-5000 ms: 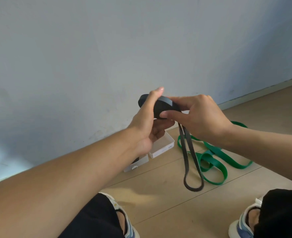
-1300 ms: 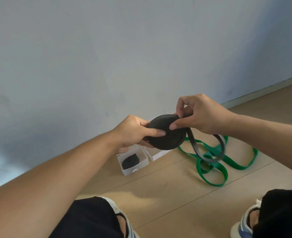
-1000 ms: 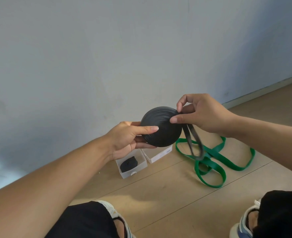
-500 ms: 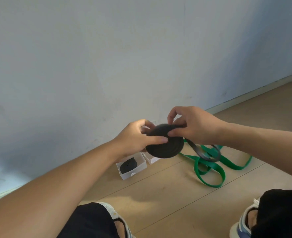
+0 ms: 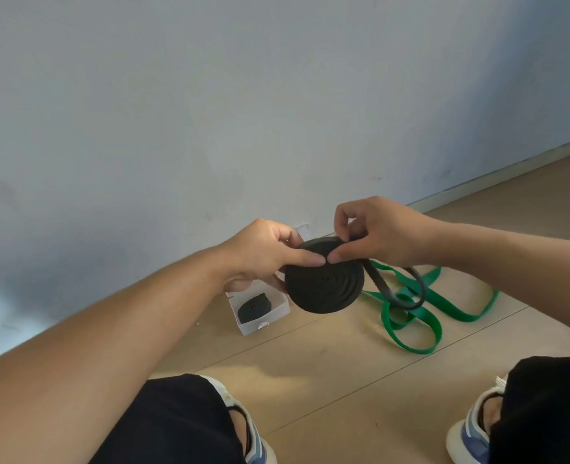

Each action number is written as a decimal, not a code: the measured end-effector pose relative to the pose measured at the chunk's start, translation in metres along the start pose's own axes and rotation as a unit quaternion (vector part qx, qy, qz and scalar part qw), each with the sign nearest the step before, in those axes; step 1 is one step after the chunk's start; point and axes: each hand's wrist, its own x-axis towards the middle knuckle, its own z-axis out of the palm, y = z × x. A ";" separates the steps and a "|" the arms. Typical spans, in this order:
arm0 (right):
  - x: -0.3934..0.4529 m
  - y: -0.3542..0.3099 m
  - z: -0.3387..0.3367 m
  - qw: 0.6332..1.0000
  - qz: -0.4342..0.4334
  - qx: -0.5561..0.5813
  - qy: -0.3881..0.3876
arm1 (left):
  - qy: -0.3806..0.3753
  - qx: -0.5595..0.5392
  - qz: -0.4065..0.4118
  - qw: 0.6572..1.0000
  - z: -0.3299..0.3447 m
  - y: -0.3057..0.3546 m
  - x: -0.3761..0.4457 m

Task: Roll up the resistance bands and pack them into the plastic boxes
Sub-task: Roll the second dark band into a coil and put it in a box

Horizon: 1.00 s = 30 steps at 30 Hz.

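Person's crouched facing the wall, both knees cut off at the bottom edge, so all you get is black shorts and bits of sneakers. Left hand (image 5: 263, 254) has its thumb laid across the near face of the black band roll (image 5: 324, 277), and the other fingers curl round behind the coil where I can't really see them. Just below that hand, on the floor, sits a small plastic box (image 5: 260, 324) with a rolled black band (image 5: 254, 306) already inside; the hand covers its back corner. A scrap of white shows behind the left hand's knuckles, too hidden to make out. The roll itself is held up off the floor, nearly all wound. Right hand (image 5: 380, 234) pinches the top edge of the coil with thumb and forefinger, its thumb tip meeting the left one. A short loose tail (image 5: 396, 289) hangs off to the right in a loop. Behind that, the green band (image 5: 421, 316) lies sprawled on the wooden floor (image 5: 327, 370), unrolled.
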 end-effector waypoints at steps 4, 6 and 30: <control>-0.002 0.005 -0.009 0.989 0.043 0.143 0.001 | 0.011 -0.082 -0.012 0.997 -0.007 -0.004 0.001; -0.003 0.006 -0.010 0.980 0.050 0.192 -0.003 | 0.002 -0.110 -0.023 0.994 -0.007 -0.006 0.001; -0.010 0.001 -0.008 0.987 0.100 0.102 -0.079 | -0.058 0.126 0.000 0.990 0.003 -0.022 0.013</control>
